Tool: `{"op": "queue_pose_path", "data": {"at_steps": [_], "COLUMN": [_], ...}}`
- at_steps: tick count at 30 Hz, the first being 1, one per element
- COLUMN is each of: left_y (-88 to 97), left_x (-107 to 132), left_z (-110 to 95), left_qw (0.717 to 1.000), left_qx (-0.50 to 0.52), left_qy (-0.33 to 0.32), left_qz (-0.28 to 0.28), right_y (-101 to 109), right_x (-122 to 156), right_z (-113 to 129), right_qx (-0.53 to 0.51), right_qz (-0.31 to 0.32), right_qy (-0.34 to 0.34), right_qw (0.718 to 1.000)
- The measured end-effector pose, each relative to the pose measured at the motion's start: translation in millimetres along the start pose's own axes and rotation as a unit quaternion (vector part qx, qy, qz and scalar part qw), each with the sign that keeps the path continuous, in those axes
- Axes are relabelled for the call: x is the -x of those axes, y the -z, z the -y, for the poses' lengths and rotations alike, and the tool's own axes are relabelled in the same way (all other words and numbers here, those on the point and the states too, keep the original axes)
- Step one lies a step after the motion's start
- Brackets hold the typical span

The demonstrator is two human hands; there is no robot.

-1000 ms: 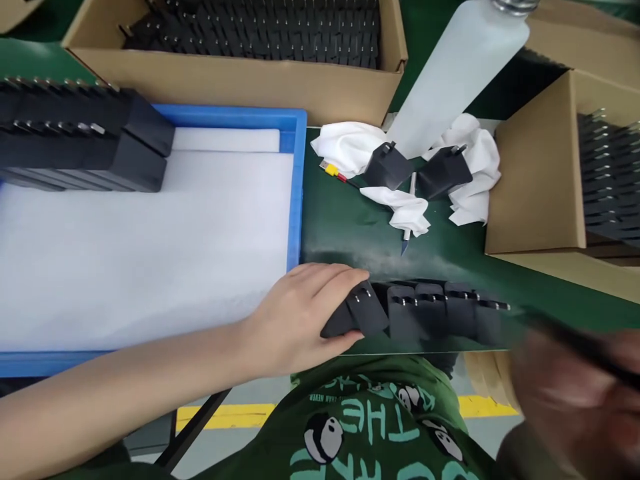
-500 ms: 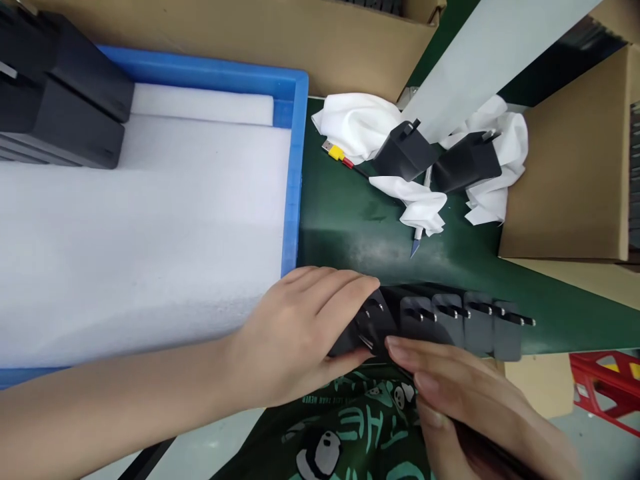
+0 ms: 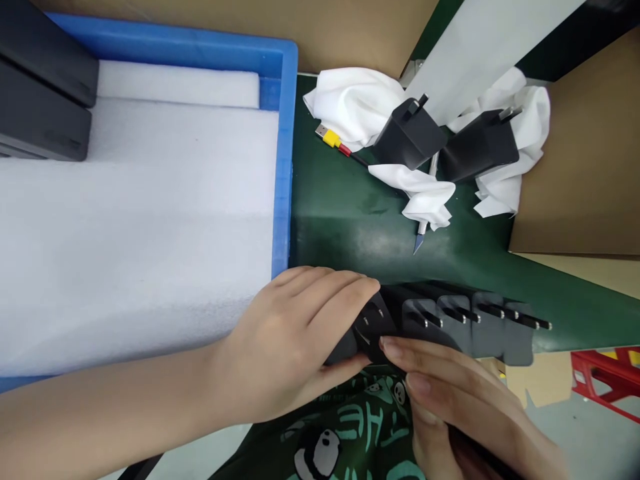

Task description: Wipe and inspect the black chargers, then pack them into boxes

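A row of several black plug adapters (image 3: 465, 323) lies along the near edge of the green table (image 3: 345, 220), pins pointing right. My left hand (image 3: 295, 340) is curled over the leftmost adapter (image 3: 367, 323) of the row, thumb under it and fingers on top. My right hand (image 3: 460, 400) comes in from the lower right; its fingertips touch that same adapter's near side, and a dark slim object seems to lie under its palm.
A blue tray (image 3: 283, 153) lined with white foam holds stacked black adapters (image 3: 40, 87) at far left. White cloths (image 3: 357, 107), two loose adapters (image 3: 410, 133), a yellow-tipped cable (image 3: 333, 140) and a small knife (image 3: 423, 230) lie behind. Cardboard boxes (image 3: 575, 167) stand right and behind.
My right hand came in from the lower right and now touches the leftmost adapter. My left hand stayed on it. The view shifted down and slightly left.
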State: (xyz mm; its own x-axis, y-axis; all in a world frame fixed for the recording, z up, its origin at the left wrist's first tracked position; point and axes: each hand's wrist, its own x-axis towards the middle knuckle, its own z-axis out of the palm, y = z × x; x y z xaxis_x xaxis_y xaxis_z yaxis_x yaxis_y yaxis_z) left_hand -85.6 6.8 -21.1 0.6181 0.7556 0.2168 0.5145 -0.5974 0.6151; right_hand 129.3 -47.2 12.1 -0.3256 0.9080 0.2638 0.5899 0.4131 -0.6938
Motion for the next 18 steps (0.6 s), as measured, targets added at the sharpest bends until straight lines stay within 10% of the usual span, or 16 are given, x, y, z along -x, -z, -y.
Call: {"op": "queue_pose_path", "data": {"at_steps": [18], "left_y": [-0.5], "left_x": [1.7], "left_z": [-0.8], "left_qw": [1.0], "left_qx": [0.0], "left_qy": [0.001], "left_qz": [0.0], "right_y": [2.7], "right_x": [0.7], "right_z": [-0.1], "right_qx": [-0.008], "right_qz": [0.011], "right_qy": [-0.009], "right_qw": [1.0]}}
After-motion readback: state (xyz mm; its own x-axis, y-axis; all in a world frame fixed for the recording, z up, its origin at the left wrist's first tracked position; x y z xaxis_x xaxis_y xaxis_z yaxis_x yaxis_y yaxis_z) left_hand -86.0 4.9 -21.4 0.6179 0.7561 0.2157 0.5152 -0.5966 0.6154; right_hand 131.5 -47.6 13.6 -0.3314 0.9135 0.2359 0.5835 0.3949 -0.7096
